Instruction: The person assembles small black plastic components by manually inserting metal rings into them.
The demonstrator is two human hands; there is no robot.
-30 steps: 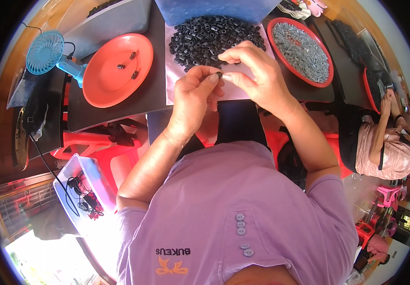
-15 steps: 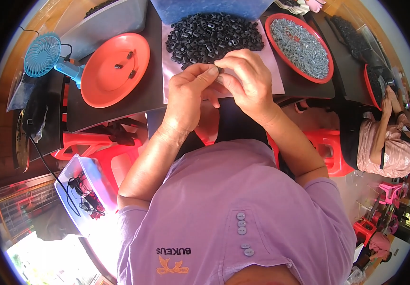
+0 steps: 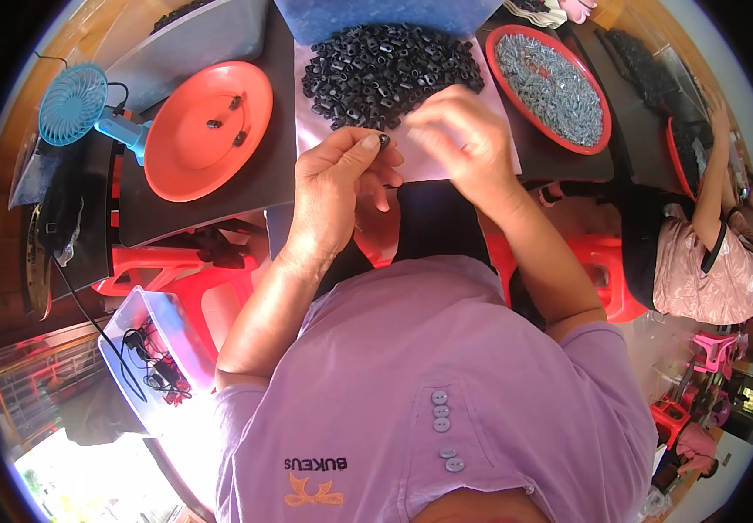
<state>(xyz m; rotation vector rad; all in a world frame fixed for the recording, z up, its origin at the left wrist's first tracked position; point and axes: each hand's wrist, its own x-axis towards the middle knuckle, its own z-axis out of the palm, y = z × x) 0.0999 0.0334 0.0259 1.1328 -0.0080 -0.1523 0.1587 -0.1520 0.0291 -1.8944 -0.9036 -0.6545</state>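
Observation:
My left hand [image 3: 342,170] pinches a small black plastic part [image 3: 384,140] between thumb and forefinger, just in front of a heap of similar black parts [image 3: 385,74]. The other fingers of that hand curl below it. My right hand [image 3: 472,144] is apart from the held part, to its right, over the pale cloth [image 3: 503,157] under the heap. Motion smears its fingers, so whether it holds anything cannot be made out. At the left, an orange-red plate [image 3: 167,174] carries 3 black pieces. To the right, a red tray [image 3: 607,131] is filled with small silvery metal pieces [image 3: 551,91].
A blue bin [image 3: 385,22] stands behind the heap, with a grey bin [image 3: 193,65] to its left. Beside the plate lies a blue fan [image 3: 74,105]. Another person [image 3: 708,270] works at the far right. A clear box with cables [image 3: 145,349] sits at lower left.
My right hand has drawn away from the left hand to the right. The black part stays in my left hand and now shows more plainly. The co-worker's arm has reached further up.

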